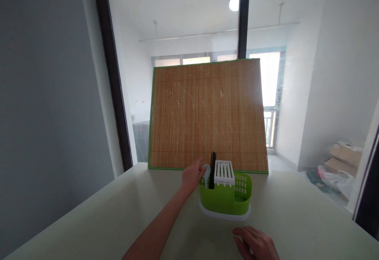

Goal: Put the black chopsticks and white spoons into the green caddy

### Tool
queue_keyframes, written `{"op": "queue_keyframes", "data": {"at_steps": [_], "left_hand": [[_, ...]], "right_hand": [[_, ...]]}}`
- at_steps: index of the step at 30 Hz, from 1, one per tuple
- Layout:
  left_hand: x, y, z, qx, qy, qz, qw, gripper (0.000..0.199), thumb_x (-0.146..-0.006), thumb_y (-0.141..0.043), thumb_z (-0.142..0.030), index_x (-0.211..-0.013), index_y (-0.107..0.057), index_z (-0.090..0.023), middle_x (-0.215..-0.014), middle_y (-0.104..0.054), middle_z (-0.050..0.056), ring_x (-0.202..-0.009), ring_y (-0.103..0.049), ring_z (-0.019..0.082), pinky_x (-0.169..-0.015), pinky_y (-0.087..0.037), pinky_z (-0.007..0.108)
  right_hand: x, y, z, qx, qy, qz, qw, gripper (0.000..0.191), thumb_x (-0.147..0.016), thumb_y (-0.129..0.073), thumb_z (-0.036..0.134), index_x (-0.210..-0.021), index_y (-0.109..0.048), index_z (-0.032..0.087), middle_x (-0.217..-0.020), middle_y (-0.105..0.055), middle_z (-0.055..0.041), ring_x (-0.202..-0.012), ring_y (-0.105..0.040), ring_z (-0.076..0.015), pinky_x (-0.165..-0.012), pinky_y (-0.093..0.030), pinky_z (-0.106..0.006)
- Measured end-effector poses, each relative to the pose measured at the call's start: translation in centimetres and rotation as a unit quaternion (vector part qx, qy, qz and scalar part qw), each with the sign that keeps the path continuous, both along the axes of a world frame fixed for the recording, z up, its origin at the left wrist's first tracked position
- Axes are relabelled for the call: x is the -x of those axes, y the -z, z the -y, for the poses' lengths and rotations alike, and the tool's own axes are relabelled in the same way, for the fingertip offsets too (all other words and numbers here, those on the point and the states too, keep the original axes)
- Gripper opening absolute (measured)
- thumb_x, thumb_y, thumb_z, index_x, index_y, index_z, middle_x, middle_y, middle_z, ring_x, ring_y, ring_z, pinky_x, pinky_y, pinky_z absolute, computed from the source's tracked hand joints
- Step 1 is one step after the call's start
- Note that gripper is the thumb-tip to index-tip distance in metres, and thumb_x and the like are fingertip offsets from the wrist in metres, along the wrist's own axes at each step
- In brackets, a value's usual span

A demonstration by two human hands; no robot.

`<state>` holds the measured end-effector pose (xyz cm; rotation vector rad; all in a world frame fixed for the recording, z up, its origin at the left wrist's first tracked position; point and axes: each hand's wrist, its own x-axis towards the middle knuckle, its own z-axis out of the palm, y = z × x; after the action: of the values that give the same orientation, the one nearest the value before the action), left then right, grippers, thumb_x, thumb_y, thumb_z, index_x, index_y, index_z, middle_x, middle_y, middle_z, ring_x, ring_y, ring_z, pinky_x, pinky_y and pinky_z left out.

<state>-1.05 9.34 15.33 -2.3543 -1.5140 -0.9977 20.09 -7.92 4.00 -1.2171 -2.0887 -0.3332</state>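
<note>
A green plastic caddy (220,199) with a white base stands on the pale table. In its left compartment are a white spoon-like utensil (206,174) and black sticks (212,173). A white slotted rack (224,172) sits on its middle, and the right compartment is open, with lattice walls. My left hand (193,174) is at the caddy's left rim beside the white utensil, fingers apart; its contact with the utensil is unclear. Near the table's front, my right hand (255,243) rests low and right of the caddy, fingers loosely curled with no object visible in them.
A bamboo mat (207,114) with green edging stands upright behind the caddy at the back of the table (118,216). Behind it is a glass partition with dark frames (114,70). Cardboard boxes and plastic bags (340,169) lie beyond at the right.
</note>
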Motion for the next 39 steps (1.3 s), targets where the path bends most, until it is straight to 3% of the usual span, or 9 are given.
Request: {"op": "queue_keyframes", "data": {"at_steps": [3, 5, 8, 13, 20, 25, 29, 32, 39], "left_hand": [[0.5, 1.5, 2.4, -0.046, 0.008, 0.105, 0.993, 0.031, -0.092, -0.042, -0.037, -0.115, -0.052, -0.02, -0.079, -0.064, 0.0, -0.07, -0.06, 0.014, -0.06, -0.038, 0.022], [0.6, 3.7, 4.5, -0.062, 0.031, 0.167, 0.984, 0.026, -0.091, -0.042, -0.035, -0.106, -0.056, -0.019, -0.071, -0.061, -0.001, -0.061, -0.057, 0.012, -0.056, -0.038, 0.02], [0.4, 7.7, 7.6, -0.039, 0.093, 0.168, 0.981, 0.021, -0.09, -0.042, -0.03, -0.1, -0.057, -0.019, -0.066, -0.059, -0.002, -0.056, -0.054, 0.011, -0.053, -0.037, 0.019], [-0.5, 11.8, 10.3, 0.079, 0.186, 0.097, 0.975, 0.018, -0.089, -0.043, -0.025, -0.092, -0.061, -0.021, -0.062, -0.059, -0.003, -0.055, -0.053, 0.01, -0.057, -0.039, 0.02], [-0.9, 12.5, 10.6, 0.171, 0.188, 0.112, 0.961, 0.018, -0.085, -0.046, -0.024, -0.089, -0.063, -0.022, -0.061, -0.058, -0.004, -0.053, -0.051, 0.01, -0.056, -0.037, 0.02], [-0.8, 12.7, 10.6, 0.189, 0.2, 0.114, 0.955, 0.022, -0.083, -0.047, -0.022, -0.098, -0.063, -0.024, -0.061, -0.06, -0.005, -0.054, -0.052, 0.011, -0.057, -0.037, 0.021], [-0.8, 12.8, 10.5, 0.19, 0.203, 0.107, 0.955, 0.024, -0.083, -0.047, -0.023, -0.101, -0.063, -0.025, -0.063, -0.062, -0.004, -0.055, -0.054, 0.012, -0.058, -0.038, 0.021], [-0.8, 12.7, 10.6, 0.187, 0.212, 0.098, 0.954, 0.025, -0.084, -0.046, -0.024, -0.102, -0.063, -0.025, -0.064, -0.063, -0.004, -0.056, -0.055, 0.012, -0.06, -0.04, 0.022], [-0.6, 12.2, 10.6, 0.176, 0.219, 0.096, 0.955, 0.024, -0.085, -0.047, -0.025, -0.101, -0.064, -0.024, -0.064, -0.064, -0.003, -0.055, -0.055, 0.012, -0.06, -0.042, 0.022]], "right_hand": [[-2.0, -0.4, 0.0, 0.04, 0.064, 0.014, 0.997, 0.019, -0.091, -0.041, 0.03, -0.095, -0.06, 0.028, -0.079, -0.069, 0.0009, -0.067, -0.067, -0.0151, -0.058, -0.049, -0.025], [-3.9, -0.6, 0.0, 0.096, 0.148, -0.003, 0.984, 0.022, -0.092, -0.04, 0.037, -0.096, -0.06, 0.031, -0.083, -0.07, 0.0011, -0.072, -0.069, -0.0181, -0.056, -0.048, -0.027], [-6.6, -0.7, -0.1, 0.204, 0.243, -0.049, 0.947, 0.033, -0.09, -0.036, 0.05, -0.087, -0.064, 0.032, -0.07, -0.07, 0.0014, -0.068, -0.069, -0.0224, -0.054, -0.046, -0.03], [-8.1, 0.5, -0.1, 0.344, 0.161, -0.138, 0.915, 0.037, -0.084, -0.045, 0.053, -0.076, -0.069, 0.026, -0.063, -0.068, -0.0006, -0.053, -0.063, -0.0173, -0.05, -0.041, -0.026], [-7.7, 4.0, -1.0, 0.363, 0.088, -0.222, 0.901, 0.01, -0.063, -0.06, 0.025, -0.057, -0.058, 0.018, -0.049, -0.047, 0.0065, -0.043, -0.045, -0.0096, -0.04, -0.031, -0.02], [-4.5, 1.1, -0.9, 0.254, 0.027, -0.201, 0.946, 0.026, -0.083, -0.049, 0.036, -0.068, -0.062, 0.019, -0.052, -0.052, 0.0051, -0.051, -0.05, -0.0115, -0.047, -0.038, -0.02], [-1.5, -1.6, 0.0, 0.048, 0.036, -0.24, 0.969, 0.024, -0.089, -0.048, 0.037, -0.099, -0.064, 0.022, -0.081, -0.069, -0.0002, -0.067, -0.063, -0.0134, -0.061, -0.049, -0.02], [-0.3, -2.6, 0.4, -0.094, 0.029, -0.185, 0.978, 0.023, -0.089, -0.051, 0.028, -0.109, -0.061, 0.025, -0.093, -0.068, -0.0033, -0.08, -0.065, -0.0154, -0.071, -0.05, -0.022], [1.0, -3.1, -0.2, -0.171, 0.013, -0.078, 0.982, 0.035, -0.087, -0.052, 0.016, -0.121, -0.055, 0.024, -0.088, -0.069, -0.0038, -0.078, -0.065, -0.0166, -0.068, -0.051, -0.027]]}}
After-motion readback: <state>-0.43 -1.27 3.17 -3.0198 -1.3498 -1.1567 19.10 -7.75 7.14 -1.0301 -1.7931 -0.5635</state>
